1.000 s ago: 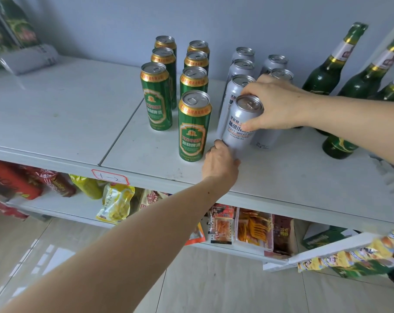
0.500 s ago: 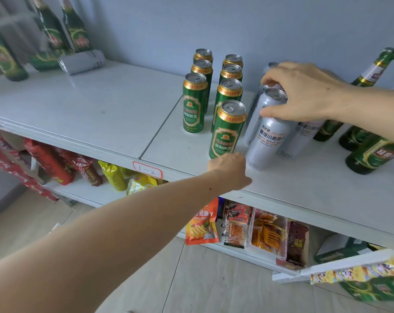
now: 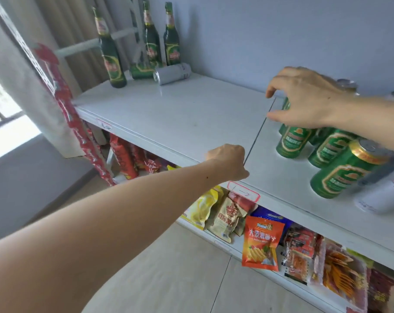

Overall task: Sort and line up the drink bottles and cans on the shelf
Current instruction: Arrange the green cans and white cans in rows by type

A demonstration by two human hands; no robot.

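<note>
R hand point(image 3: 304, 100) hovers over green cans point(image 3: 290, 141) at shelf point(image 3: 191, 118) right end, fingers spread, loosely curved, gripping nothing. L hand point(image 3: 227, 161) fisted at shelf front edge, empty. Risk, est.: R forearm passes low over can tops; a sweep could topple the near row. Silver can point(image 3: 172, 73) lies on its side at back left w/ green bottles point(image 3: 111, 62); long axis horizontal, top end facing left-front, so it could roll.

Daylight is coming through a window point(image 3: 2, 105) at left, falling on a tiled floor point(image 3: 169, 267); a grey wall point(image 3: 281, 30) is backing the white shelf point(image 3: 180, 114).
</note>
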